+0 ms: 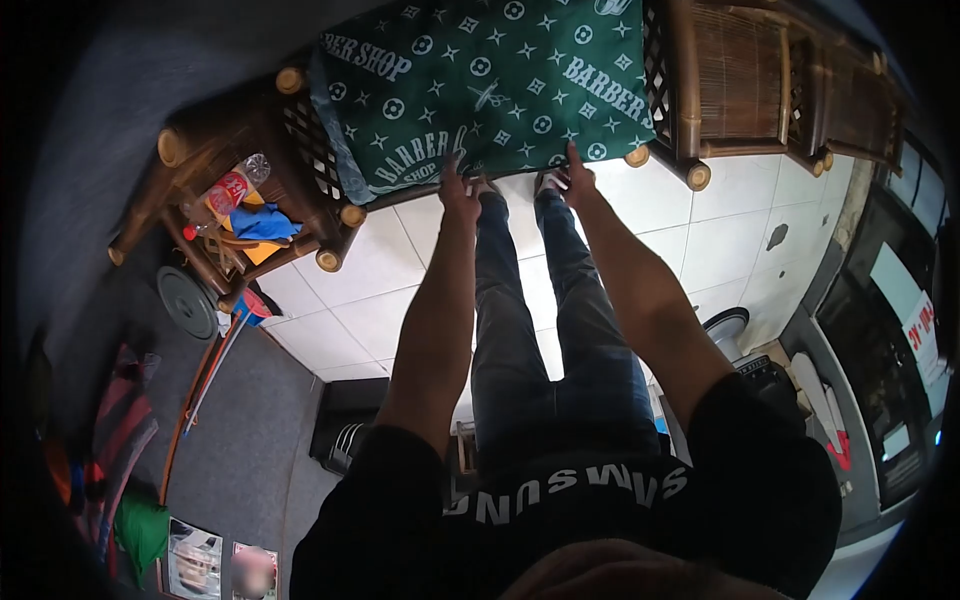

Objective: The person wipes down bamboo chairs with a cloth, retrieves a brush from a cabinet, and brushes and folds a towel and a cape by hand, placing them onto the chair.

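Observation:
A green cloth [500,95] with white barber shop lettering and star patterns lies spread over a bamboo bench. My left hand [460,192] is at its near edge, fingers apart, one finger stretched up onto the fabric by the lettering. To the right, my right hand [575,182] touches the same edge, also with fingers apart and one finger pointing up over the cloth. A bluish border shows along the cloth's left side.
Bamboo seats [740,80] continue at the right. On the left, a bamboo chair [185,150] holds a plastic bottle [228,192] and a blue cloth [264,222]. A round grey lid [187,302] is below it. My legs [500,300] stand on white tiles [375,315].

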Available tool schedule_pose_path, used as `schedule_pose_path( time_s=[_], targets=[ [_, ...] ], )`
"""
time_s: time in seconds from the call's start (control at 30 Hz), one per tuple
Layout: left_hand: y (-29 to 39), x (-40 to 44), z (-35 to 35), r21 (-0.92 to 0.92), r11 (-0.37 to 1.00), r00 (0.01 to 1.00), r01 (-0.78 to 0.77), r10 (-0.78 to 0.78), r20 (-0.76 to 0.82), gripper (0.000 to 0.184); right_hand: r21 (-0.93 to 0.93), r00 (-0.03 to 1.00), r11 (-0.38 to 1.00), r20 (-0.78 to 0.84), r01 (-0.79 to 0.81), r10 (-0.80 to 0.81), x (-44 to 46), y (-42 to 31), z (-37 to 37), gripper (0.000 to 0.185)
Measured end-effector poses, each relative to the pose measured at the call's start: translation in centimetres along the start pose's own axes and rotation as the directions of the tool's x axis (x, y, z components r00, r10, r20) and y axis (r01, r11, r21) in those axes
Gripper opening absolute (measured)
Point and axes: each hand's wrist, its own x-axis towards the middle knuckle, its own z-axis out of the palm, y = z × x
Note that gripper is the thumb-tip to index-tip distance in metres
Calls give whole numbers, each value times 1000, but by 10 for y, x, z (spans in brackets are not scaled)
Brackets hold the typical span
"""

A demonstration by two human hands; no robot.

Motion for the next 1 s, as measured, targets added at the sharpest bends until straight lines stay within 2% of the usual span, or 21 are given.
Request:
schedule_pose_path(
  time_s=[0.07, 0.1, 0.13, 0.17, 0.2, 0.27, 0.3, 0.4, 0.47, 0.53, 0.57, 0.6, 0.63, 0.67, 0.77, 0.87, 0.9, 0.93, 1.0],
  targets=[
    [17, 0, 1, -37, 999, 999, -4, 2, -40, 57, -8, 989, 996, -120, 88, -88, 15, -11, -2, 61],
    [25, -3, 3, -41, 999, 998, -27, 25, -51, 61, 8, 979, 987, -130, 162, -159, 14, -19, -1, 64],
    [32, -7, 2, -44, 998, 997, -49, 46, -65, 65, 63, 971, 982, -173, 176, -163, 11, -25, -2, 61],
    [37, -4, -6, -21, 990, 984, -137, 138, 117, 75, 104, 980, 978, -95, 182, -173, 15, -27, -8, 61],
    [43, -2, -13, -41, 986, 966, -159, 164, 199, 78, 148, 982, 971, -17, 188, -188, 21, -35, -14, 60],
    [51, 1, -23, -87, 976, 908, -201, 219, 358, 82, 171, 993, 979, 32, 109, -117, 39, -51, -22, 58],
    [52, -3, -25, -101, 980, 963, -169, 186, 195, 84, 175, 994, 982, 65, 72, -85, 50, -58, -27, 58],
    [60, -2, -40, -103, 984, 985, -149, 156, 71, 85, 289, 982, 957, 181, 3, -58, 53, -72, -31, 50],
    [65, -10, -49, -186, 962, 955, -199, 233, 183, 74, 389, 954, 921, 278, -3, -114, 62, -83, -41, 45],
    [71, -17, -53, -257, 939, 909, -228, 300, 290, 68, 417, 951, 909, 269, 28, -152, 64, -89, -44, 35],
    [77, -28, -51, -377, 918, 908, -120, 255, 332, 61, 422, 941, 906, 296, 22, -161, 68, -94, -51, 33],
    [84, -38, -51, -399, 913, 907, -82, 234, 350, 60, 427, 930, 904, 326, 17, -171, 69, -99, -55, 31],
    [90, -48, -51, -418, 907, 904, -44, 214, 370, 60, 403, 878, 911, 463, -89, -119, 69, -107, -64, 25],
    [95, -56, -51, -436, 900, 900, -5, 194, 390, 59, 395, 887, 913, 452, -101, -98, 57, -113, -61, 24],
    [112, -71, -51, -322, 944, 924, -77, 189, 333, 56, 350, 900, 930, 433, -112, -55, 34, -133, -62, 23],
    [132, -88, -38, -204, 929, 876, -307, 360, 322, 52, 231, 717, 963, 694, -137, -65, 61, -147, -101, 23],
    [139, -99, -36, -231, 920, 842, -317, 386, 378, 51, 275, 807, 961, 575, -39, -132, 21, -147, -95, 24],
    [142, -115, -31, -219, 905, 842, -364, 420, 338, 50, 290, 876, 955, 441, 68, -196, -22, -146, -87, 24],
    [140, -154, -29, -185, 874, 836, -449, 484, 256, 50, 298, 909, 942, 331, 154, -253, -82, -139, -91, 25]
  ],
)
